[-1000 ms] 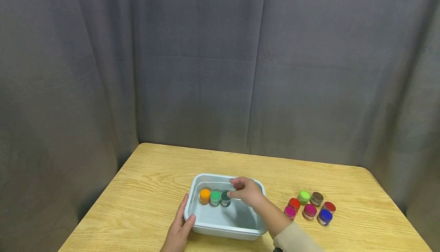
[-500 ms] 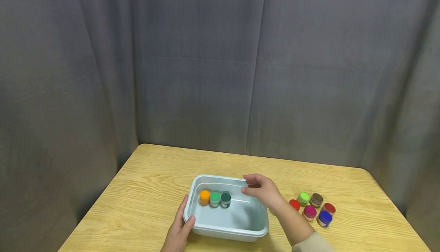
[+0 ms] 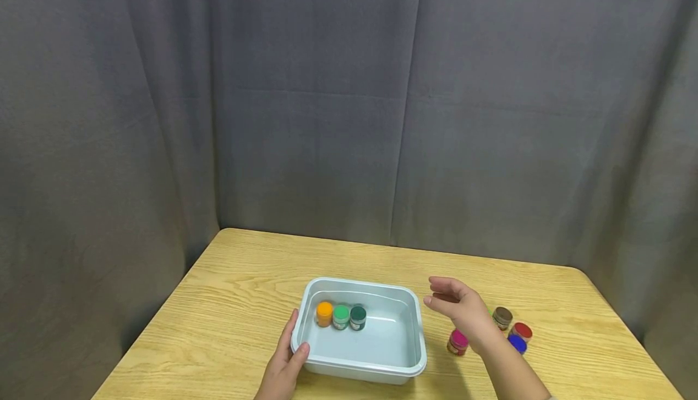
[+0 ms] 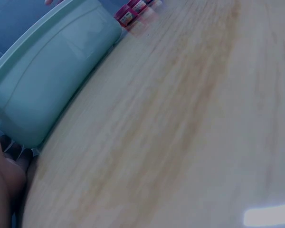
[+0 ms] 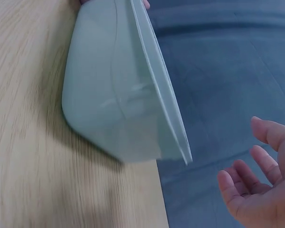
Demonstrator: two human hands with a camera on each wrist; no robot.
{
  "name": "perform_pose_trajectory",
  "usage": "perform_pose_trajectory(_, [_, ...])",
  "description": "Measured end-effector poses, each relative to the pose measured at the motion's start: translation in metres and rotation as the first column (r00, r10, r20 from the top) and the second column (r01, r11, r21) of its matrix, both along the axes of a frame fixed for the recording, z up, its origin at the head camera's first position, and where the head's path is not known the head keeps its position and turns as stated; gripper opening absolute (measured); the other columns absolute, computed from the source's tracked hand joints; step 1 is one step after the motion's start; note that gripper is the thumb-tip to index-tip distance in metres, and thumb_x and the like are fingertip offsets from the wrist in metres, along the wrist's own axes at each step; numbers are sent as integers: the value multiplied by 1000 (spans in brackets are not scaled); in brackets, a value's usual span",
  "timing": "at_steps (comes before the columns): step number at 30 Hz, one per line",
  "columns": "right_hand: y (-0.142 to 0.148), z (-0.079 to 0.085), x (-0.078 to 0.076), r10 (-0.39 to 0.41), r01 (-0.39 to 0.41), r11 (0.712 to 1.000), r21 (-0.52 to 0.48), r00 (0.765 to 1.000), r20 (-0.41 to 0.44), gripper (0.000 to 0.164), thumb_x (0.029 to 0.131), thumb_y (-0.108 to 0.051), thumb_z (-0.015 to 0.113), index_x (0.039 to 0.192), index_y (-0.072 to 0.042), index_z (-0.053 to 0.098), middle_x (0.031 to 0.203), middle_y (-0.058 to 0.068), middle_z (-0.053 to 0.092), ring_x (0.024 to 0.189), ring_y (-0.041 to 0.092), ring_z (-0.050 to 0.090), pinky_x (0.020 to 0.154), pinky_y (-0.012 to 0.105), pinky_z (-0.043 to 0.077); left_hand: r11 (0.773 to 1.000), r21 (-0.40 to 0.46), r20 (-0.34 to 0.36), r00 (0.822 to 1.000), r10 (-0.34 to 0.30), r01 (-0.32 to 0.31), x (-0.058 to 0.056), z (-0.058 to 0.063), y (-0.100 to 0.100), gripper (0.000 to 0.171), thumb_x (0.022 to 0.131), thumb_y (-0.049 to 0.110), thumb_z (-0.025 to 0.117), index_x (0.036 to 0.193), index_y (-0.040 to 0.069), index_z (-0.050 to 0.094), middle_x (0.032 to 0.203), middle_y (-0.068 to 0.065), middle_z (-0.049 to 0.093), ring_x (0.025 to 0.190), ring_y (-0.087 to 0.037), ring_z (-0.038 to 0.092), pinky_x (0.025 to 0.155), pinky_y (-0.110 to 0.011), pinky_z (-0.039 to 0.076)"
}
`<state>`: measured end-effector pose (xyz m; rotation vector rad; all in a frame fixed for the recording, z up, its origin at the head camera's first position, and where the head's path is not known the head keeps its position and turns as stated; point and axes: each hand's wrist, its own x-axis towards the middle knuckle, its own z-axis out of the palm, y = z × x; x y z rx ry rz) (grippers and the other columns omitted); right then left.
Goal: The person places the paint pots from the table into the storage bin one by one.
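A pale blue-green plastic tub (image 3: 360, 365) stands on the table with three small lidded paint jars in a row inside: an orange jar (image 3: 324, 314), a green jar (image 3: 341, 317) and a dark green jar (image 3: 358, 317). My left hand (image 3: 282, 363) grips the tub's left end, thumb at the front corner and fingers along the side; in the left wrist view they reach round its lower edge. To the right of the tub, my right hand (image 3: 460, 312) is raised with loosely bent fingers and holds nothing. In the right wrist view its fingers (image 5: 266, 164) are spread apart from the tub's rim.
On the table (image 3: 245, 285), right of the tub, sits a loose group of jars: magenta (image 3: 458, 342), brown (image 3: 502, 317), dark red (image 3: 521, 331) and blue (image 3: 517, 344). My right hand and forearm partly cover this group. A grey curtain (image 3: 327, 115) hangs behind the table.
My right hand has drawn back from beside the dark green jar, out over the tub's right rim, towards the loose jars. The left hand and the tub have stayed nearly still.
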<state>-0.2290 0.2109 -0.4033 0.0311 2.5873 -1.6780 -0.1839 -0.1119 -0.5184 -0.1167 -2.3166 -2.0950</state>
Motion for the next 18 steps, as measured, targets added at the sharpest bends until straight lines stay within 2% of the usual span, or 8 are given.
perform_pose_trajectory(5, [20,-4,4,-34,34,999,3,999,9,56,92,-26,69,139,-2,49,137,18,54,125,31,54,103,46,53,1000,-10,-20,1000,11,-11,1,0,0,67,103,33,47,158,13,15,165,-16,8,147,-45,13,114,-57,21])
perform_pose_trajectory(9, [37,-9,9,-72,72,997,18,997,9,58,92,-28,69,140,-3,48,139,16,54,125,26,54,97,30,55,1000,-6,-18,1000,14,-14,1,-1,0,66,103,32,47,158,13,16,165,-15,8,148,-45,12,115,-58,19])
perform_pose_trajectory(11, [47,-12,12,-81,81,996,27,997,9,60,93,-30,68,141,-2,46,141,16,52,125,25,53,94,27,53,1000,-1,-16,1000,12,-12,1,-1,0,66,103,32,47,158,13,16,165,-16,8,148,-45,12,115,-58,19])
perform_pose_trajectory(15, [66,-18,18,-115,113,993,46,993,34,66,93,-36,66,145,-3,41,146,16,46,126,22,50,100,33,52,1000,7,-20,1000,-1,1,0,-1,0,66,103,31,47,158,13,15,164,-19,7,147,-47,12,114,-60,20])
perform_pose_trajectory(18, [80,-22,22,-154,148,985,86,986,57,70,93,-41,65,147,-5,39,147,16,46,115,5,53,105,36,50,1000,14,-26,1000,-4,4,0,-1,-1,66,103,31,47,158,12,14,164,-19,6,147,-47,11,114,-59,20])
